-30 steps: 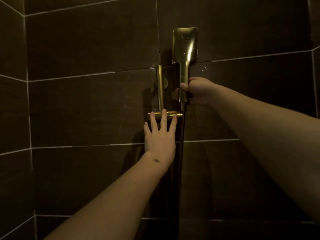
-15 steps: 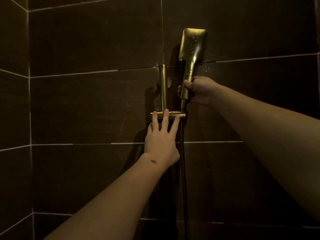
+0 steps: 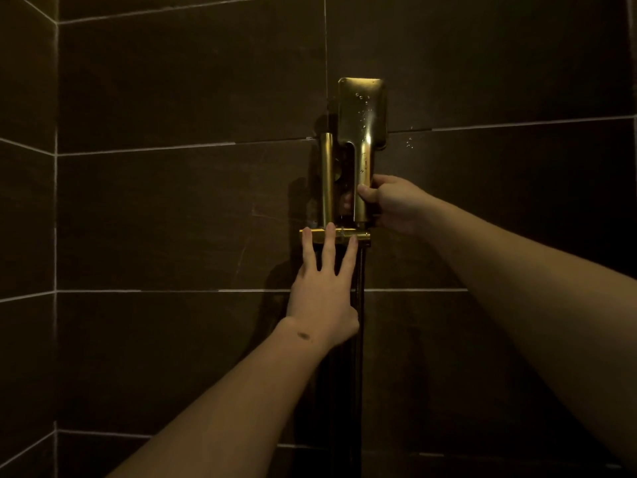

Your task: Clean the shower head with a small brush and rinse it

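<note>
A gold hand shower head [image 3: 362,112] with a flat rectangular head stands upright against the dark tiled wall, water drops on its back. My right hand [image 3: 389,205] is closed around its handle just above the gold horizontal holder bar [image 3: 334,235]. My left hand [image 3: 324,288] lies flat below, fingers spread, fingertips touching that bar. A gold vertical rail [image 3: 326,177] rises left of the handle. A dark hose [image 3: 360,339] hangs down from the handle's base. No brush is in view.
Large dark brown wall tiles [image 3: 172,219] with pale grout lines fill the view. A wall corner [image 3: 56,236] runs vertically at the left. A few water drops [image 3: 409,141] cling to the tile right of the shower head.
My right hand has brought the shower head down and straightened it, so its handle now stands close beside the rail, its base near the holder bar. My left hand stayed on the bar.
</note>
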### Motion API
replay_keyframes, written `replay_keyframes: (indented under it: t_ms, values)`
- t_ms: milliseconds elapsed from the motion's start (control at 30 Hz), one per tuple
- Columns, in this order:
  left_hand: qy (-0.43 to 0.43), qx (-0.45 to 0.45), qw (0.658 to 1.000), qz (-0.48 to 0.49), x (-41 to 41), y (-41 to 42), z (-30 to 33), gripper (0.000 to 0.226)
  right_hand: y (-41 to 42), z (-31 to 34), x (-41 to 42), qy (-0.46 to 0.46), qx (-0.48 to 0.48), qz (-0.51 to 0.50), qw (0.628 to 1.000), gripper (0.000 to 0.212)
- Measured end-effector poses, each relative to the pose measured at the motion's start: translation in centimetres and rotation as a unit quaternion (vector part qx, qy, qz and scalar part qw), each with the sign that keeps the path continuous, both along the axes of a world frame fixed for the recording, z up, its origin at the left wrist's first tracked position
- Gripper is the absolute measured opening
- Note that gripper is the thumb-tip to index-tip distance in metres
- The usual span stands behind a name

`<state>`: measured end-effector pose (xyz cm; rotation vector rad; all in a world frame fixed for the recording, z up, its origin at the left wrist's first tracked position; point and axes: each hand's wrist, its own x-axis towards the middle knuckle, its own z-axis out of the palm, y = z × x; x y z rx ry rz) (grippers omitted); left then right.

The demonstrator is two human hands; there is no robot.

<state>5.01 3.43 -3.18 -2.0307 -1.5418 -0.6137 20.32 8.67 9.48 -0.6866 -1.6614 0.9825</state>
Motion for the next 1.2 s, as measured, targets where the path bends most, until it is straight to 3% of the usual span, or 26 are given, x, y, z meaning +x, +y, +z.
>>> replay_keyframes:
  t_ms: [333,500,800,1000,1133,1200]
  values:
    - [-0.01,0.026,1.0,-0.014,-0.6,0.6,-0.4,0.102,-0.1,-0.4,-0.3,-0.035,0.024,-0.018,0.999,0.016]
    - [-0.021,0.035,0.999,-0.007,-0.4,0.7,-0.6,0.099,0.2,-1.2,-0.8,-0.054,0.076,-0.082,0.992,0.027]
    - [0.003,0.01,1.0,-0.022,-1.3,-0.2,0.0,0.095,-1.1,-0.4,-0.8,-0.099,0.042,-0.087,0.99,0.027]
    - [0.009,0.008,1.0,-0.022,-1.9,-0.3,-0.2,0.097,-1.2,-1.7,-1.2,-0.089,0.068,-0.127,0.986,0.034]
    - [-0.017,0.012,0.997,-0.074,-3.1,-1.0,0.1,0.086,-2.5,-2.6,-0.4,-0.115,0.02,-0.132,0.984,0.047]
    - [-0.095,-0.001,0.991,-0.099,-4.4,-1.9,-1.5,0.077,-3.4,-5.8,0.4,-0.106,-0.012,-0.186,0.977,0.052]
